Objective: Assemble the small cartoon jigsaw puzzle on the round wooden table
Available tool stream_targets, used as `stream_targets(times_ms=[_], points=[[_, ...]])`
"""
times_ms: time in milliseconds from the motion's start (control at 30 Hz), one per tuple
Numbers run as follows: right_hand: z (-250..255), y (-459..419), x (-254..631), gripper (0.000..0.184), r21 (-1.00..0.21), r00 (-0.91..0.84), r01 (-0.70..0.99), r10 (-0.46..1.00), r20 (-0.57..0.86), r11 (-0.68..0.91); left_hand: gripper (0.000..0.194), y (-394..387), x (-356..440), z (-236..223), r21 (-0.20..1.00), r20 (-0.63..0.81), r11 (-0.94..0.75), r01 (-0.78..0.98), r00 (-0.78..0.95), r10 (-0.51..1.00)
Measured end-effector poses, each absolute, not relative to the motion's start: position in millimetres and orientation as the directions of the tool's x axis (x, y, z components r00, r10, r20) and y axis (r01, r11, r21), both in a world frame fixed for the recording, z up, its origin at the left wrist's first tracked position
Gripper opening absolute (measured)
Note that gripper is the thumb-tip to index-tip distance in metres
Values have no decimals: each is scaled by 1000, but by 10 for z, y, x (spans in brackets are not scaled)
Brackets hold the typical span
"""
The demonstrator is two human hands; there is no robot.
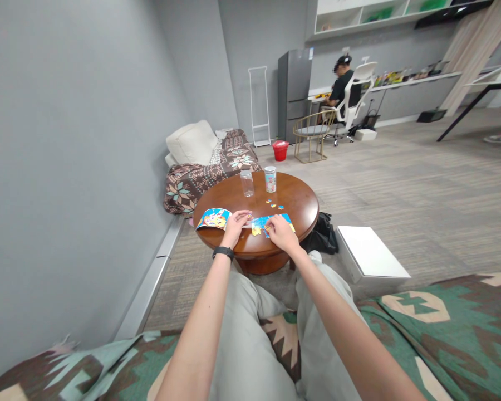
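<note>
A partly assembled blue and yellow jigsaw puzzle (259,223) lies near the front of the round wooden table (217,192). My left hand (235,227), with a black band at the wrist, is just left of it, fingers pinched around what looks like a small jigsaw piece. Over the puzzle's right part rests my right hand (282,231), its fingers closed on a yellowish piece and hiding some of the puzzle. Several loose jigsaw pieces (274,205) lie behind the puzzle. Left of my left hand is a curled picture sheet (212,218) with a cartoon print.
Toward the table's back stand a clear jar (247,184) and a printed can (270,180). A white box (371,253) and a black bag (322,234) are on the floor at right. Farther back are a red bucket (280,150) and a seated person (341,86).
</note>
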State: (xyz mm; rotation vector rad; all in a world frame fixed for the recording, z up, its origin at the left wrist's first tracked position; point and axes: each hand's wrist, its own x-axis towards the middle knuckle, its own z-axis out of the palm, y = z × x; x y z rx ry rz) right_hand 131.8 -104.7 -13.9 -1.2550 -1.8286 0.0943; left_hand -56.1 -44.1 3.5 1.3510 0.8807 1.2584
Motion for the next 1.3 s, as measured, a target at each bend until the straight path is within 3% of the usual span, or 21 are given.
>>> stream_targets(times_ms=[433, 900, 1300], points=[[-125, -1054, 1316, 20, -508, -92, 713, 783, 615, 483, 42, -433, -542, 26, 974, 206, -195, -113, 102, 973], [-108, -1074, 1314, 20, -520, -87, 710, 792, 604, 475, 37, -403, -547, 16, 972, 198, -179, -152, 124, 972], [-122, -1070, 1319, 22, -514, -95, 707, 785, 612, 486, 28, -435, -557, 34, 977, 208, -201, -71, 106, 972]])
